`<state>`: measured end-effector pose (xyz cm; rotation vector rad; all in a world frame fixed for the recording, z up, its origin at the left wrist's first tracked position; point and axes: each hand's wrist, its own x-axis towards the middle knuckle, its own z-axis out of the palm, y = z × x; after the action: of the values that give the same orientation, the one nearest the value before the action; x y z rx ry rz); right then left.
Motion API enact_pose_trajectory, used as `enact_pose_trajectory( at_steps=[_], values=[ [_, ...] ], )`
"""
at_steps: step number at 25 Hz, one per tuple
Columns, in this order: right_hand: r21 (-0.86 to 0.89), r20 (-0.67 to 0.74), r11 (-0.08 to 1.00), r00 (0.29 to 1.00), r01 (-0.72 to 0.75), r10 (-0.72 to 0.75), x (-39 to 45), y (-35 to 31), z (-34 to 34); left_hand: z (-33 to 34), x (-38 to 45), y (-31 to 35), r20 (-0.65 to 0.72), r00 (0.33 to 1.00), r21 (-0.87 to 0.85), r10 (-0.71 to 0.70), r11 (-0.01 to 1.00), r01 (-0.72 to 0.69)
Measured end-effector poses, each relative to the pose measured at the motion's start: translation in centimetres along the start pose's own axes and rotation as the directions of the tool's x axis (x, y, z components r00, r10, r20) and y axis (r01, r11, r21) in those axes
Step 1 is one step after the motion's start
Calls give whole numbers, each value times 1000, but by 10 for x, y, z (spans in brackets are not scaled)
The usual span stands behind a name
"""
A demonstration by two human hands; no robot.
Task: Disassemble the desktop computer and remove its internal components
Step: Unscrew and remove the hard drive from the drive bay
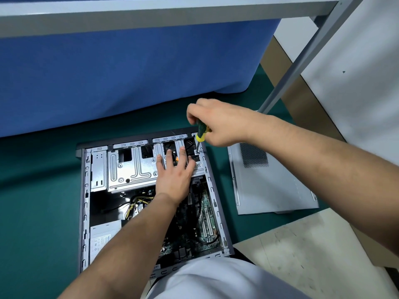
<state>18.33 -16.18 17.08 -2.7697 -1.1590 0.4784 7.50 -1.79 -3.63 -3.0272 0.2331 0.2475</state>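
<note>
An open desktop computer case (84,190) lies on its side on the green floor. Inside are a silver drive cage (129,167), a power supply (103,236) with yellow cables, and a green motherboard (205,223). My left hand (174,175) rests flat, fingers spread, on the right part of the drive cage. My right hand (218,124) grips a green and yellow screwdriver (201,132), held upright. Its tip sits on a screw at the case's far right corner (197,151).
The removed grey side panel (269,186) lies on the floor right of the case. A blue cloth (129,72) hangs from a table behind it. A grey metal table leg (302,57) slants at the right. Pale board (313,244) lies at lower right.
</note>
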Motion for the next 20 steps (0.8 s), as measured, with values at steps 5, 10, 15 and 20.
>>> enact_pose_trajectory(
  at_steps=[5, 10, 15, 20],
  values=[
    [-199, -159, 961, 974, -194, 163, 3, -2, 8, 0, 0, 0, 5, 1000, -6, 5, 1000, -5],
    [-71, -55, 983, 984, -171, 167, -3, -1, 5, -1, 0, -1, 2, 1000, -3, 2, 1000, -2],
    [-44, -46, 997, 997, -56, 54, -3, 3, 3, 0, -1, -1, -2, 1000, -4, 0, 1000, 0],
    [-90, -188, 961, 952, -263, 243, -6, 1, 17, 1, 0, -1, -7, 1000, 1, 2, 1000, -2]
  ],
)
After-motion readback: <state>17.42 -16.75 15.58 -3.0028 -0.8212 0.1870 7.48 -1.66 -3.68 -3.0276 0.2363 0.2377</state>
